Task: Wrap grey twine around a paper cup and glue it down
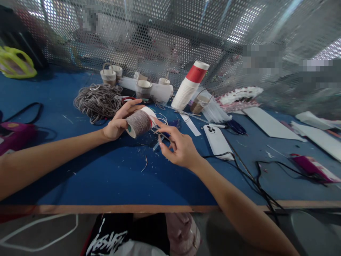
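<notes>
My left hand [119, 121] grips a paper cup wrapped in grey-brown cord [140, 123], tilted on its side above the table. A white and red band of the cup shows uncovered at its right end. My right hand [179, 144] is bent round a small blue-handled tool [165, 134], its thin metal part close to the cup's right end; its exact kind is partly hidden by the fingers. Thin white strands [162, 118] loop behind the cup. A heap of grey cord [98, 101] lies beyond my left hand.
Behind stand a tilted stack of paper cups [184, 92] and several small cord-wrapped cups [144, 89]. To the right lie a white phone [217, 142], black cables [250, 176] and white boards [273, 122]. A magenta tool [18, 137] sits left. A perforated metal screen [170, 39] borders the back.
</notes>
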The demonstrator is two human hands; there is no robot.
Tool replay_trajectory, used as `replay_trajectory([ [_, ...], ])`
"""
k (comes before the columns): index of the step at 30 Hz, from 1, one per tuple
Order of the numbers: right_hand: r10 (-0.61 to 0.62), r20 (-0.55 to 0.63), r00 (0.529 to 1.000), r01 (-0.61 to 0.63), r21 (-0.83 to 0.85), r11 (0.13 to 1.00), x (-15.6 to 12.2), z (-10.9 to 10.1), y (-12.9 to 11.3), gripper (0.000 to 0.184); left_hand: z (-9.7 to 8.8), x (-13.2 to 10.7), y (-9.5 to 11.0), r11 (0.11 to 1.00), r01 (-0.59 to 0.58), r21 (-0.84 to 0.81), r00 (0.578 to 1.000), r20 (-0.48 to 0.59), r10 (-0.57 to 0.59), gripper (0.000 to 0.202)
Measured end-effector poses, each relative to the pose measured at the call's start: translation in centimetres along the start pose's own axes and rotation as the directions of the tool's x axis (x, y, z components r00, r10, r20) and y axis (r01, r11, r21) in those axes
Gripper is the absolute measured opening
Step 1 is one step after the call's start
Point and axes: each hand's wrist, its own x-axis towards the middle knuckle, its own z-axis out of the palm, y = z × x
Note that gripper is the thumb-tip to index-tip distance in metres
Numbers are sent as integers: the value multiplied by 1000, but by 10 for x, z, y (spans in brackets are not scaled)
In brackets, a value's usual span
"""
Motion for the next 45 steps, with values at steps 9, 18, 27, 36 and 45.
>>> replay_trajectory([
  [9, -38, 20, 999, 39, -62, 997, 1, 0, 3, 20, 7, 1, 6, 998, 45, -42, 998, -33, -46, 83],
  [18, 60, -40, 997, -53, 158, 986, -1, 5, 0, 18, 10, 3, 8, 997, 55, -48, 997, -53, -58, 79],
  [27, 110, -59, 992, -93, 234, 968, -1, 7, -2, 14, 11, 3, 11, 994, 111, -4, 990, -84, -111, 77],
  [36, 78, -35, 996, -72, 146, 987, -2, 8, 2, 15, 16, 5, 11, 978, 145, -152, 968, -184, -172, 76],
  [45, 33, 16, 999, -34, 51, 998, -3, 7, 5, 15, 18, 6, 12, 958, 158, -240, 941, -257, -219, 73],
])
